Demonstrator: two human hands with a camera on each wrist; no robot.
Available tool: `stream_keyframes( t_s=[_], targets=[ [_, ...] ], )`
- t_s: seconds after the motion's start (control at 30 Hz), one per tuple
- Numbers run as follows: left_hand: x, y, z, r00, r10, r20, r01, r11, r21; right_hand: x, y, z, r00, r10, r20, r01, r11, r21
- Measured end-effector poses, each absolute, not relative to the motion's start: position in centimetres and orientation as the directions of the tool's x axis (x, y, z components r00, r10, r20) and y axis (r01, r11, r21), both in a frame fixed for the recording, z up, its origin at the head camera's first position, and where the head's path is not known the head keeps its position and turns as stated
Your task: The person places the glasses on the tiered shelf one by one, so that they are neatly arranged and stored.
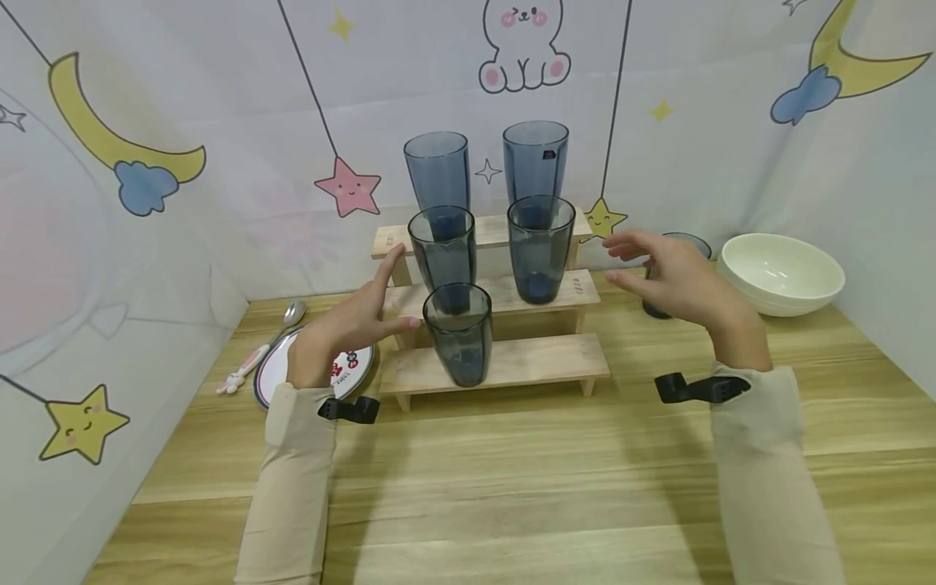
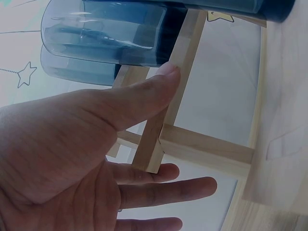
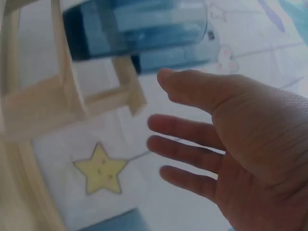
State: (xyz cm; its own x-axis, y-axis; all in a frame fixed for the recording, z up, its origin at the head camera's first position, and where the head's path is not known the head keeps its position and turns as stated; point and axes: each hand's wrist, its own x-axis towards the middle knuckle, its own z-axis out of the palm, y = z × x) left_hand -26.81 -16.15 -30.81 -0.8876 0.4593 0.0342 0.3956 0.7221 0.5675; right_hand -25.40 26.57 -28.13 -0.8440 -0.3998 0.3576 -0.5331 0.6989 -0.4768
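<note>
A three-step wooden stand (image 1: 534, 357) carries several blue-grey glasses. Two glasses, one at left (image 1: 439, 175) and one at right (image 1: 535, 166), stand on the top step, the right with a small dark label. Two more, a left (image 1: 442, 260) and a right (image 1: 541, 252), stand on the middle step, and a single glass (image 1: 458, 337) on the bottom one. My left hand (image 1: 354, 321) is at the stand's left side, fingers extended and holding nothing; its thumb (image 2: 144, 96) overlaps a step's edge in the left wrist view. My right hand (image 1: 673, 276) hovers right of the stand, fingers spread, holding nothing.
Another dark glass (image 1: 687, 242) stands on the table (image 1: 512, 487), partly hidden behind my right hand. Beside it is a cream bowl (image 1: 782, 276). At left lie a patterned plate (image 1: 274, 374), partly covered by my left hand, and a spoon (image 1: 252, 357) with a rabbit handle.
</note>
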Motion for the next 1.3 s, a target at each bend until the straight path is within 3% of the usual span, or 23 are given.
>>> stream_keyframes(
  t_s=[0.43,0.77,1.3],
  targets=[
    [-26.9,-16.1,-30.9,-0.893,0.449,0.03,0.386,0.731,0.563,-27.6,30.9,-31.0,-0.925,-0.156,0.345,-0.326,0.792,-0.516],
    [-27.0,-16.2,-31.0,-0.89,0.456,0.027,0.386,0.719,0.578,-28.9,32.6,-33.1,-0.967,-0.186,0.176,-0.247,0.853,-0.46],
    [-26.9,-16.1,-30.8,-0.894,0.448,0.024,0.382,0.732,0.565,-29.0,32.9,-33.8,-0.959,-0.196,0.206,-0.275,0.826,-0.492]
  ],
)
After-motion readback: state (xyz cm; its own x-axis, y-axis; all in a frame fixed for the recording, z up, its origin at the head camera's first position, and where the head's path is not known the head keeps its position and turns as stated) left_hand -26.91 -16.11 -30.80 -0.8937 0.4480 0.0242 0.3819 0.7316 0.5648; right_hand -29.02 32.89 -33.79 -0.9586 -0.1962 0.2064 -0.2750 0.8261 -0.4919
